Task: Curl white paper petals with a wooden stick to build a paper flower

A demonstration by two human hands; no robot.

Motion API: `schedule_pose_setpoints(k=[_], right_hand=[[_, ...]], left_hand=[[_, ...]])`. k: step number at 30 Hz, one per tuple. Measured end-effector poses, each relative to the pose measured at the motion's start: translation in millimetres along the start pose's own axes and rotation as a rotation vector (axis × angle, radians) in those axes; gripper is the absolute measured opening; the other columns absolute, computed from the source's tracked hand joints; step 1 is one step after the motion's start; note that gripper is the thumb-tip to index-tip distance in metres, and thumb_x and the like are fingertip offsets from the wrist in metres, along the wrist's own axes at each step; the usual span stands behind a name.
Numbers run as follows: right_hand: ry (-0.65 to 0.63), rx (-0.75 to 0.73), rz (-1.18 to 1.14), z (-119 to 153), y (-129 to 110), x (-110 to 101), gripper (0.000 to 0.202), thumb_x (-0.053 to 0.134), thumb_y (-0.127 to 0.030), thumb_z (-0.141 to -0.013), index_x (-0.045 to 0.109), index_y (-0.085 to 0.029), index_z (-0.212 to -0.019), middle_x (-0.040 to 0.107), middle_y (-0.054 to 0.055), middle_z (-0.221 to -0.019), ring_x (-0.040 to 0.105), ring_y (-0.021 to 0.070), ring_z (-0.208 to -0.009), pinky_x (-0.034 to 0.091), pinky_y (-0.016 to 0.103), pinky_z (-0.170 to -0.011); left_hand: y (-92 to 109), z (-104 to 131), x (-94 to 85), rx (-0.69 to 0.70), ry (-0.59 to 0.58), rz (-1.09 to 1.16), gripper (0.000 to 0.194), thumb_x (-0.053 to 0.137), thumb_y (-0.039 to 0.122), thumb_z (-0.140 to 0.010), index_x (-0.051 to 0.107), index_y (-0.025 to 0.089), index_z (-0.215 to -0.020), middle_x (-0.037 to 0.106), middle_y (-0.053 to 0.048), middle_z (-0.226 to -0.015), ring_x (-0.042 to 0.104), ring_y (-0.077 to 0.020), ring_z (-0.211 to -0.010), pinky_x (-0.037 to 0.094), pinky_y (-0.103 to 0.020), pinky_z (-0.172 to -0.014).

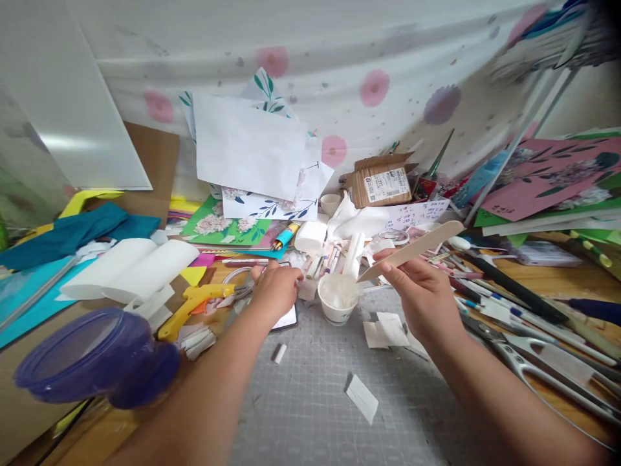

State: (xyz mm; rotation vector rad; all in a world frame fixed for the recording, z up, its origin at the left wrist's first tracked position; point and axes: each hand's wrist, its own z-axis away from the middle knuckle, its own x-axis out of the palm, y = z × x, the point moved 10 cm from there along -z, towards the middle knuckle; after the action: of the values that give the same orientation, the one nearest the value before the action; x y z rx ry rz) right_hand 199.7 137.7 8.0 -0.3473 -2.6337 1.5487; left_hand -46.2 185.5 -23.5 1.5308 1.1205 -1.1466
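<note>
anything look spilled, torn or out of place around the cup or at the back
No spill shows around the paper cup, which stands upright. Loose white paper scraps lie scattered on the gray mat, and the cardboard box at the back looks crumpled, its top edges ragged.

All lettering illegible, box label (387,186) included.

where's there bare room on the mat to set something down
The mat is bare nearer you than the white stub, between the left forearm and the nearest paper scrap, and from that scrap to the right forearm. It's crowded behind the cup, around the glue gun and by the scissors.
</note>
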Motion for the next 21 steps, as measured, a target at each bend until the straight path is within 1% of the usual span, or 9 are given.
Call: schedule_pose_setpoints(k=[5,6,9,11,14,17,19,21], right_hand=[[0.0,0.026,-0.005,1.1,2.3,-0.4,0.015,0.071,-0.04,-0.085,0.077,-0.026,-0.084,0.074,0.004,-0.099,0.065,0.0294,-0.102,0.042,0.048,-0.097],[0.0,0.031,-0.006,1.1,3.3,-0.2,0.015,0.071,-0.04,-0.085,0.077,-0.026,-0.085,0.074,0.004,-0.098,0.065,0.0294,-0.102,0.042,0.048,-0.097],[0.001,0.04,-0.006,1.0,5.1,0.4,0.015,0.072,-0.04,-0.085,0.077,-0.026,-0.086,0.075,0.004,-0.098,0.065,0.0297,-0.101,0.042,0.049,-0.096],[0.003,0.029,-0.01,0.8,4.3,0.4,0.015,0.072,-0.04,-0.085,0.077,-0.026,-0.087,0.075,0.004,-0.097,0.065,0.0293,-0.1,0.042,0.049,-0.096],[0.001,-0.009,-0.022,0.4,-0.2,0.8,0.016,0.068,-0.041,-0.088,0.076,-0.027,-0.088,0.075,0.004,-0.098,0.065,0.0281,-0.099,0.044,0.047,-0.093],[-0.011,-0.058,-0.026,1.4,-8.2,3.1,0.015,0.066,-0.04,-0.09,0.074,-0.027,-0.091,0.074,0.004,-0.101,0.066,0.027,-0.101,0.046,0.046,-0.093],[-0.03,-0.091,-0.015,3.2,-15.4,6.6,0.013,0.066,-0.038,-0.09,0.074,-0.028,-0.091,0.073,0.004,-0.102,0.066,0.0266,-0.102,0.046,0.045,-0.094],[-0.056,-0.12,0.01,5.4,-22.9,12.1,0.011,0.066,-0.035,-0.089,0.074,-0.028,-0.091,0.073,0.005,-0.104,0.065,0.0266,-0.103,0.047,0.045,-0.094]], left_hand=[[-0.5,-2.1,-1.4,0.007,0.03,0.031,0.035,0.055,0.012,-0.083,0.078,0.032,-0.098,0.078,-0.005,-0.1,0.059,-0.0317,-0.105,0.033,-0.048,-0.09],[0.4,-2.2,-0.9,0.013,0.031,0.04,0.033,0.056,0.011,-0.083,0.078,0.033,-0.095,0.078,-0.005,-0.097,0.059,-0.0317,-0.105,0.033,-0.048,-0.09],[2.3,-3.1,-1.5,0.01,0.048,0.074,0.026,0.06,0.01,-0.08,0.077,0.03,-0.077,0.076,-0.005,-0.089,0.06,-0.0318,-0.104,0.034,-0.048,-0.09],[0.6,-2.6,-9.0,-0.026,0.099,0.108,0.021,0.061,0.012,-0.081,0.074,0.026,-0.072,0.074,-0.006,-0.094,0.061,-0.0314,-0.104,0.036,-0.047,-0.09],[1.2,4.8,-30.9,-0.073,0.219,0.181,0.017,0.057,0.017,-0.087,0.072,0.024,-0.083,0.072,-0.007,-0.104,0.062,-0.0278,-0.105,0.041,-0.043,-0.089],[17.5,20.4,-51.8,-0.016,0.313,0.255,0.021,0.048,0.021,-0.094,0.069,0.023,-0.092,0.07,-0.006,-0.108,0.062,-0.0235,-0.109,0.043,-0.039,-0.092],[35.2,31.7,-57.7,0.069,0.337,0.281,0.02,0.051,0.022,-0.094,0.07,0.025,-0.091,0.071,-0.005,-0.107,0.062,-0.0227,-0.108,0.041,-0.041,-0.097],[53.7,41.2,-57.8,0.168,0.346,0.273,0.018,0.056,0.02,-0.091,0.072,0.026,-0.085,0.072,-0.003,-0.104,0.062,-0.0244,-0.107,0.037,-0.046,-0.098]])
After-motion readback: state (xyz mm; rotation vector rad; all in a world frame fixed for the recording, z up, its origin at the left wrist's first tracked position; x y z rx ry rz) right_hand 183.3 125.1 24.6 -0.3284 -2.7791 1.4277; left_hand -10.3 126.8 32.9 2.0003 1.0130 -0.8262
